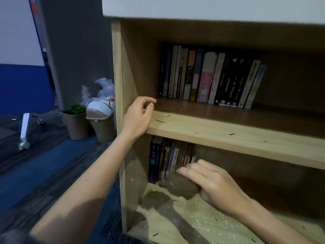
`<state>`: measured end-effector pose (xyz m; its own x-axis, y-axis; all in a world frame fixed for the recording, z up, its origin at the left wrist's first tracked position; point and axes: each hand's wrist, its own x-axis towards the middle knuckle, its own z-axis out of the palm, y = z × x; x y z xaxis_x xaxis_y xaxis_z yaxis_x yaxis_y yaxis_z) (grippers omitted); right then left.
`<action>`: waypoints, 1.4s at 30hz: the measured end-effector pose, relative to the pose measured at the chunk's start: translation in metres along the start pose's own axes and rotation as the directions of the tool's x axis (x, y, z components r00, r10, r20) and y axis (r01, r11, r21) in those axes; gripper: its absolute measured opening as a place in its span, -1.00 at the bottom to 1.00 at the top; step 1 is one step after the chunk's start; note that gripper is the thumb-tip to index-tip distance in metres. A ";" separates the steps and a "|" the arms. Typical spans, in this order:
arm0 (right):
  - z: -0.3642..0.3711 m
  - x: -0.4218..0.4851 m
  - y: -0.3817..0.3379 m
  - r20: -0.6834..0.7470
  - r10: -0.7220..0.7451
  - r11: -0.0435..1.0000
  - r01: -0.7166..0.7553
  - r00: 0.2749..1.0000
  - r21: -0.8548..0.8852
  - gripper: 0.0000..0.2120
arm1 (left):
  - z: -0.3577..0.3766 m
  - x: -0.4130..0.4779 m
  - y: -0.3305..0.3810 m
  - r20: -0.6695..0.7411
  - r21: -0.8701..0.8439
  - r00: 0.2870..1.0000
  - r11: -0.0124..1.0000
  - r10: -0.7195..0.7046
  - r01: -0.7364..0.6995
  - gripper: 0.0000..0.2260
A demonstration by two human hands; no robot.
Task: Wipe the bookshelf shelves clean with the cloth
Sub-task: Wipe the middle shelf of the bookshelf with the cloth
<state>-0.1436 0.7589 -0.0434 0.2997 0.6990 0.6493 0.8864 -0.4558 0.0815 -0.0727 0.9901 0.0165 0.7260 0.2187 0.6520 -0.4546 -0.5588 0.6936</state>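
On the lower shelf [202, 219], far left, just in front of a short row of books [168, 159]: the cloth [177, 186], bunched, brown-grey.

Risks: a sweep further left would likely ram the spines and shove or tip them. The dark specks on the board may scatter off the front lip instead of gathering.

Right hand [212, 180] grips the cloth, fingers bent over its top, thumb tucked beneath, pressing down.

Left hand [139, 117] rests on the front edge of the middle shelf [228, 131], fingers loosely curled, holding nothing. Specks lie there too.
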 end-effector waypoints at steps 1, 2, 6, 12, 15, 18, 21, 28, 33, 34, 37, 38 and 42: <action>0.007 -0.011 0.001 0.035 0.117 0.992 -0.118 0.993 0.046 -0.52 | 0.001 -0.001 0.000 0.006 0.009 1.000 1.000 -0.006 0.006 -0.82; 0.010 -0.019 0.002 0.047 0.243 0.961 -0.247 0.969 0.125 -0.49 | 0.002 -0.001 -0.001 0.002 0.009 1.000 1.000 -0.003 0.003 -0.81; 0.000 -0.018 -0.005 0.033 0.513 0.808 -0.495 0.858 0.320 -0.42 | 0.002 -0.001 -0.002 -0.006 0.039 1.000 0.999 0.013 -0.013 -0.82; -0.042 0.031 -0.007 0.259 0.799 0.185 -0.631 0.543 0.754 -0.88 | 0.001 -0.003 -0.003 0.026 -0.004 0.999 0.999 -0.035 0.035 -0.81; -0.058 0.041 -0.006 0.424 0.792 -0.067 -0.628 0.440 0.776 -0.93 | -0.002 -0.001 -0.001 0.047 -0.031 0.998 0.999 -0.040 0.041 -0.80; -0.074 0.051 -0.004 0.444 0.782 -0.097 -0.617 0.438 0.781 -0.90 | -0.005 0.001 0.002 0.087 -0.068 0.994 0.995 -0.064 0.070 -0.79; -0.091 0.071 0.006 0.286 0.852 0.029 -0.587 0.438 0.809 -0.95 | -0.006 0.002 0.000 0.085 -0.107 0.995 0.992 -0.061 0.070 -0.79; -0.069 0.140 0.053 0.006 0.606 0.759 -0.580 0.796 0.295 -0.86 | -0.009 0.002 -0.004 0.073 -0.079 0.997 0.997 -0.012 0.018 -0.76; -0.036 0.138 0.056 0.603 0.433 0.805 -0.589 0.670 0.076 -0.78 | -0.013 -0.015 -0.005 -0.030 0.065 0.988 0.987 0.150 -0.148 -0.76; -0.039 0.138 0.056 0.651 0.414 0.790 -0.606 0.636 0.090 -0.72 | -0.013 -0.021 -0.008 -0.047 0.137 0.978 0.971 0.205 -0.197 -0.76; -0.039 0.136 0.063 0.719 0.386 0.853 -0.520 0.578 -0.041 -0.32 | -0.012 -0.029 -0.016 -0.126 0.456 0.909 0.837 0.398 -0.303 -0.72; -0.036 0.136 0.066 0.717 0.384 0.876 -0.474 0.582 -0.084 -0.28 | -0.013 -0.028 -0.016 -0.139 0.513 0.892 0.802 0.429 -0.306 -0.70; -0.021 0.138 0.070 0.678 0.294 0.914 -0.406 0.674 0.007 -0.61 | -0.017 -0.014 -0.016 -0.118 0.544 0.878 0.770 0.464 -0.334 -0.68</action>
<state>-0.0476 0.8119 0.0684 0.7019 0.7104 -0.0514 0.6908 -0.6965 -0.1939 -0.0844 1.0094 0.0018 0.3658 0.0268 0.9303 -0.3112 -0.9385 0.1494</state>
